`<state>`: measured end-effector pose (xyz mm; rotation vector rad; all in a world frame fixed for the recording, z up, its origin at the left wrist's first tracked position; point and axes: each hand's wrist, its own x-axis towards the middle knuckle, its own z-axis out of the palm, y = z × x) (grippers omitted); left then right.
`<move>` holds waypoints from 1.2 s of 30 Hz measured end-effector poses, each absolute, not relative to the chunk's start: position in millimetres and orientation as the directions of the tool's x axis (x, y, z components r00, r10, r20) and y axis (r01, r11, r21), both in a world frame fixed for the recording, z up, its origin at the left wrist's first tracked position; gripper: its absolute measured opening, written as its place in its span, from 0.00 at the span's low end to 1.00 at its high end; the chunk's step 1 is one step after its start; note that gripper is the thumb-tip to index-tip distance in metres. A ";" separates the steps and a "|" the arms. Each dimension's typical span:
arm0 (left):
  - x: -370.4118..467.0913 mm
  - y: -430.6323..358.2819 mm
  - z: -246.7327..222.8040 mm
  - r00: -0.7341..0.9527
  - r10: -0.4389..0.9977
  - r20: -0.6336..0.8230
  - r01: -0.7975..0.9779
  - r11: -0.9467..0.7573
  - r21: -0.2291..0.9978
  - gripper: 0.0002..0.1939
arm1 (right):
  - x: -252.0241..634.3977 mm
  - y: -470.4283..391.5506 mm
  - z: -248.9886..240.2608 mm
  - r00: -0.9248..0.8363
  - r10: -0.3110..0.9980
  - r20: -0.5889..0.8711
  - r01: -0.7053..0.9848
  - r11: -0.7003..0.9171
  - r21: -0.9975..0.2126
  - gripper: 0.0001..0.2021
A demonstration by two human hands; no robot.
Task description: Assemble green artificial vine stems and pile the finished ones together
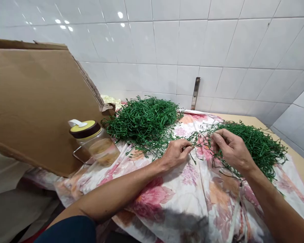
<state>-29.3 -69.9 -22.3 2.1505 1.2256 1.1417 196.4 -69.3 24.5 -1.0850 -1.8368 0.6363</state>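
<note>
Two tangled heaps of thin green stems lie on a floral cloth (190,192). The larger left heap (144,118) is beside the cardboard; the right heap (255,141) lies behind and beside my right hand. My left hand (177,152) is closed in a pinch on thin green stems at the front right edge of the left heap. Just right of it, my right hand (230,148) has its fingers pinched at the left edge of the right heap, with fine green stems around the fingertips. Loose stems stretch between the two hands.
A large cardboard box (40,104) stands at the left. Beside it is a clear jar (101,148) with a yellow and brown lid and brownish contents. Pale pieces (111,100) lie behind the left heap. A metal strip (196,93) is against the tiled wall (167,44).
</note>
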 end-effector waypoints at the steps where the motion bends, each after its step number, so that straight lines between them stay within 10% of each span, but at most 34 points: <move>1: -29.3 -70.2 -21.9 0.266 0.859 0.437 0.517 -0.510 0.688 0.09 | 192.6 -73.1 24.2 -0.255 0.875 0.412 0.375 0.483 -0.792 0.15; 7: -28.8 -70.3 -22.3 0.253 0.867 0.428 0.545 -0.494 0.677 0.09 | 181.1 -79.9 15.6 -0.389 0.865 0.318 0.260 0.434 -0.863 0.13; 28: -24.8 -73.6 -23.0 0.285 0.870 0.401 0.447 -0.491 0.748 0.11 | 175.1 -67.6 -10.5 -0.520 0.737 0.432 0.760 0.630 -0.162 0.07; 36: -25.1 -72.9 -24.9 0.341 0.809 0.479 0.491 -0.588 0.643 0.09 | 174.9 -69.2 -9.7 -0.576 0.721 0.385 0.725 0.668 -0.167 0.07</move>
